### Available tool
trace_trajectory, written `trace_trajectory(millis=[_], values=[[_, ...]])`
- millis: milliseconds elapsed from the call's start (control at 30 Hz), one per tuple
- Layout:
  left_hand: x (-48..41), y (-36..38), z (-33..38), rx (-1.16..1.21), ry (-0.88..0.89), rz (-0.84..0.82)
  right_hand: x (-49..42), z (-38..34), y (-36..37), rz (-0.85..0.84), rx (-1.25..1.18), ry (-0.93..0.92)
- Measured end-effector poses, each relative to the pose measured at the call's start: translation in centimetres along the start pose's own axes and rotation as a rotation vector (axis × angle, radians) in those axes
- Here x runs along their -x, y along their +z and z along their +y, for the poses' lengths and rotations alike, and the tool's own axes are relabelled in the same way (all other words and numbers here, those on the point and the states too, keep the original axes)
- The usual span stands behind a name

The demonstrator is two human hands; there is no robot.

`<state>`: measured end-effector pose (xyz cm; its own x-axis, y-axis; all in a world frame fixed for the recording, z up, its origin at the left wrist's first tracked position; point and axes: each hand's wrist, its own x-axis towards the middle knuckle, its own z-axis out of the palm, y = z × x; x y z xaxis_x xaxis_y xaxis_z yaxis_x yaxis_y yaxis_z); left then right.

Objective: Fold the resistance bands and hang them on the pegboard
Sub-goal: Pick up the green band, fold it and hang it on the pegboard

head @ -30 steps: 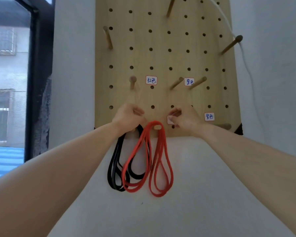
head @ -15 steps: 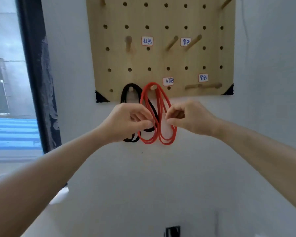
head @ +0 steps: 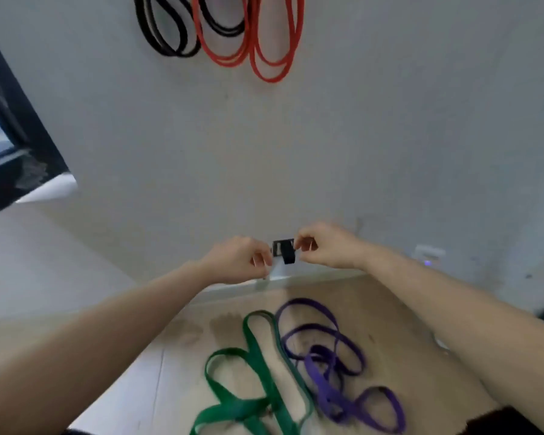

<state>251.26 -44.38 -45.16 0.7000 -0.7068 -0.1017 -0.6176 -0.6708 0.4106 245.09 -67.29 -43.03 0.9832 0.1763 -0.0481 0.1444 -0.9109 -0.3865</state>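
My left hand and my right hand hang close together in front of the lower wall, fingers curled, with nothing seen in either. On the floor below them lie a green resistance band and a purple resistance band, loose and partly overlapping. At the top edge the lower loops of a red band and a black band hang against the wall. The pegboard is out of view.
A black wall socket sits on the wall between my hands. A white wall fitting with a small light is to the right. A dark window frame stands at the left. The floor is light wood.
My head has tilted down from the pegboard to the floor. Both hands let go of the hanging red band and dropped toward the floor bands.
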Motion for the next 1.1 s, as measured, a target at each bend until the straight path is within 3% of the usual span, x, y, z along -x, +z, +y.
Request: trace_trajectory(millis=[333,500,633,833,967,1100], values=[[-1.0,22.6,-5.5,0.028,-0.133,-0.373,2.9,8.9,21.0,-0.470,0.100,0.159],[0.5,29.7,-7.7,0.032,-0.192,-0.457,6.6,11.9,29.0,-0.546,0.069,0.292],[2.9,33.5,-8.7,-0.095,-0.249,-0.509,8.2,14.0,32.0,-0.452,-0.091,0.467],[4.6,35.1,-8.5,-0.118,-0.383,-0.447,7.8,15.4,30.9,-0.295,-0.102,0.524],[4.2,32.9,-8.8,0.112,-0.498,-0.456,7.9,14.8,30.7,-0.383,-0.089,0.485],[2.0,25.8,-8.0,0.260,-0.418,-0.268,7.3,12.8,29.4,-0.435,-0.094,0.405]])
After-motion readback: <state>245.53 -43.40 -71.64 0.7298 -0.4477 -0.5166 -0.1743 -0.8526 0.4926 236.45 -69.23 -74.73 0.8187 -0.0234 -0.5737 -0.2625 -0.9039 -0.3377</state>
